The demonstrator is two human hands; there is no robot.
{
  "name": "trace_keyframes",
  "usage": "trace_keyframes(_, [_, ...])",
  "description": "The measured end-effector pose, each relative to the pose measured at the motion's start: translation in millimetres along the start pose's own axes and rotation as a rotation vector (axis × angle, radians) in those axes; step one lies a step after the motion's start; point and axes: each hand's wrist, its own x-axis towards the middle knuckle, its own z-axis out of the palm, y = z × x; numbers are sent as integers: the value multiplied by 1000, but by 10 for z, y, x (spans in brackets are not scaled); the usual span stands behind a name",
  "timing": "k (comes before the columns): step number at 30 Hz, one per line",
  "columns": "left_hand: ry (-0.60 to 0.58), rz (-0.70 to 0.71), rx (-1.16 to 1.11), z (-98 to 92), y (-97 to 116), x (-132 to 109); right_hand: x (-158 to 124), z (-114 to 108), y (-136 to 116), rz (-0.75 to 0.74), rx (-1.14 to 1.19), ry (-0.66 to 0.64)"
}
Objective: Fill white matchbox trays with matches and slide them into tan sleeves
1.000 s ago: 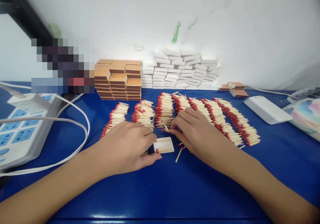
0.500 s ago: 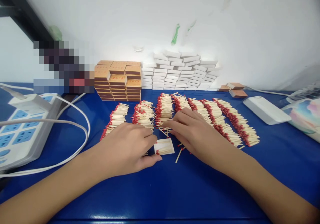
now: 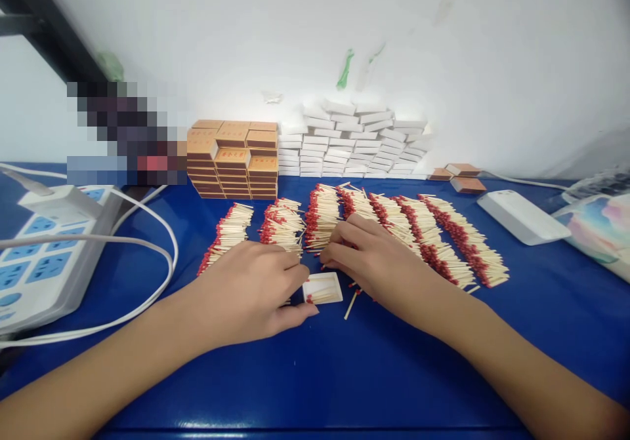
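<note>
A small white matchbox tray (image 3: 333,284) lies on the blue table with a few red-tipped matches (image 3: 321,297) along its near side. My left hand (image 3: 256,289) closes its thumb and fingers about the tray's left end. Just above the tray's upper right corner is my right hand (image 3: 367,256), its fingers bent together over some matches. A red match head (image 3: 323,267) peeks out below its fingertips; the rest of that bunch is hidden. Beside this hand, a loose match (image 3: 352,303) lies on the table. Beyond both hands run several rows of matches (image 3: 322,217).
Brown matchboxes (image 3: 233,164) are stacked against the wall, beside a pile of white trays (image 3: 354,141). Three brown boxes (image 3: 466,184) and a white power bank-like block (image 3: 524,216) sit at right. A power strip (image 3: 46,263) with looping white cables occupies the left.
My right hand's fingers have drawn in, and the loose matches seen under them are now mostly out of sight. My left hand and the tray stay put.
</note>
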Motion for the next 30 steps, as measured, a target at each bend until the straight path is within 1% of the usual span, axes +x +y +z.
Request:
trace_keyframes(7, [46, 26, 10, 26, -24, -13, 26, 52, 16, 8, -67, 5])
trace_keyframes(13, [75, 19, 3, 27, -31, -5, 1, -11, 19, 62, -90, 56])
trace_keyframes(19, [67, 24, 15, 13, -17, -5, -6, -39, -10, 62, -70, -7])
trace_keyframes(24, [56, 25, 13, 16, -14, -13, 7, 18, 10, 57, -87, 8])
trace_keyframes(30, [83, 36, 17, 19, -18, -14, -2, 73, 24, 53, -209, -20])
